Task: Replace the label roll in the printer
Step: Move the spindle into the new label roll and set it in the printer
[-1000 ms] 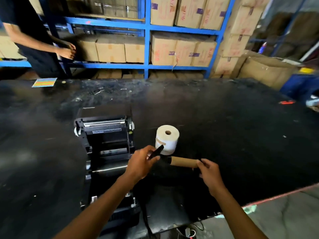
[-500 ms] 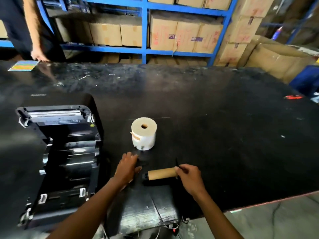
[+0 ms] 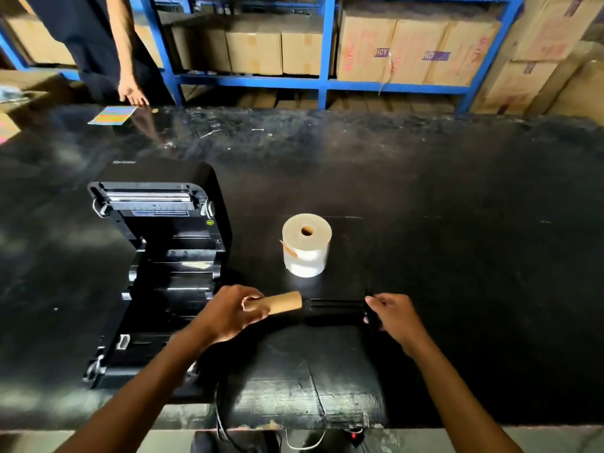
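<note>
Head view: the label roll point(image 3: 306, 245) stands on end on the black surface point(image 3: 457, 256), core hole facing up, just right of the printer point(image 3: 157, 256) and apart from it. A short tab of brown tape shows on the roll's left side. The printer sits open, its lid tilted back; the roll bay is dark and its inner parts are hard to separate.

Nearer the camera than the roll, the left hand point(image 3: 228, 313) has its grip closed around one end of an empty cardboard core point(image 3: 277, 303). The core lies roughly level, its free end pointing right. A black spindle point(image 3: 336, 305) extends from that free end toward the right hand point(image 3: 392, 317); black against black, its outline is faint, and whether it is still seated inside the core cannot be told. The right hand's grip appears closed on a dark end piece of the spindle, though the fingers hide the contact.

Cables point(image 3: 222, 416) hang below the near edge of the surface, cut off at the bottom of the frame. At the far left edge lies a coloured sheet point(image 3: 112, 115); a second person's hand point(image 3: 132, 93) hangs just above it, the body cut off at the top. Behind, blue shelving point(image 3: 323, 80) carries cardboard boxes point(image 3: 392, 53). Nothing stands between the hands and the roll.
</note>
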Motion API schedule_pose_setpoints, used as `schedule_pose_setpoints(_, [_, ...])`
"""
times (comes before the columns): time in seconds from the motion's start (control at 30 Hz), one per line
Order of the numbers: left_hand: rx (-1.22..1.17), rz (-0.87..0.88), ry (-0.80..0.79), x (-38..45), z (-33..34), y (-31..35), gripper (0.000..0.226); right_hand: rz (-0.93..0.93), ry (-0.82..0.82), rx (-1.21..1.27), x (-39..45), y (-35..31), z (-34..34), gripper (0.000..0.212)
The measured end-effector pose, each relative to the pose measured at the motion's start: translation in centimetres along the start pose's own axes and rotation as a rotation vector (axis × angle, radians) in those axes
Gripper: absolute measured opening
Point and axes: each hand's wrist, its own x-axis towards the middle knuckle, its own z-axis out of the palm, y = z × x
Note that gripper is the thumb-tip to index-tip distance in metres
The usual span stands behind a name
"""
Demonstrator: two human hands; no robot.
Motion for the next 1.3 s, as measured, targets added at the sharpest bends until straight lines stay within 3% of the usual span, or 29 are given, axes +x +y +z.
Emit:
schedule_pose_setpoints(0.13, [-0.049, -0.019, 0.127, 0.4, 0.4, 0.6, 0.016, 0.0, -0.056, -0.206, -0.7, 0.9, -0.7, 0.029])
schedule_pose_setpoints(0.23, [-0.029, 0.014, 0.05, 1.6, 3.0, 1.6, 0.023, -0.071, -0.115, -0.336, -2.0, 1.3, 1.1, 0.034])
schedule_pose_setpoints(0.43, [0.14, 0.057, -0.062, 2.7, 7.6, 1.4, 0.041, -0.06, -0.035, -0.44, -3.4, 1.3, 3.9, 0.023])
schedule_pose_setpoints(0.5, [0.127, 0.07, -0.065, 2.7, 7.6, 1.0, 0.043, -0.064, -0.017, -0.479, -3.3, 0.7, 3.5, 0.029])
schedule_pose_setpoints(0.6, [-0.084, 0.035, 0.048, 3.2, 6.7, 1.2, 0.036, -0.127, 0.06, -0.473, -2.1, -2.0, 2.8, 0.022])
schedule_pose_setpoints(0.67, [-0.343, -0.097, 0.189, 4.3, 5.5, 2.0, 0.025, -0.188, 0.056, -0.396, -0.7, -4.8, 3.0, 0.033])
schedule_pose_setpoints(0.73, [-0.65, -0.27, 0.229, 5.7, 4.0, 2.7, 0.025, -0.301, 0.003, -0.372, 0.9, -8.0, 4.2, 0.047])
schedule_pose_setpoints(0.87, [-1.128, -0.536, 0.11, 8.0, 2.6, 3.0, 0.075, -0.365, -0.133, -0.659, 3.5, -11.9, 8.1, 0.069])
schedule_pose_setpoints(0.97, [-1.243, -0.596, 0.042, 8.5, 2.6, 3.2, 0.089, -0.295, -0.098, -0.868, 4.4, -11.8, 10.4, 0.068])
schedule_pose_setpoints(1.1, [-1.181, -0.595, 0.032, 8.2, 2.5, 4.2, 0.092, -0.314, -0.016, -0.672, 4.7, -10.6, 10.7, 0.053])
schedule_pose_setpoints(1.2, [-1.119, -0.607, 0.126, 7.8, 2.3, 5.1, 0.082, -0.243, 0.037, -0.3, 4.3, -10.2, 8.7, 0.046])
schedule_pose_setpoints(1.3, [-1.131, -0.628, 0.16, 7.3, 1.7, 6.7, 0.081, -0.053, -0.006, 0.175, 2.1, -9.7, 6.5, 0.03])
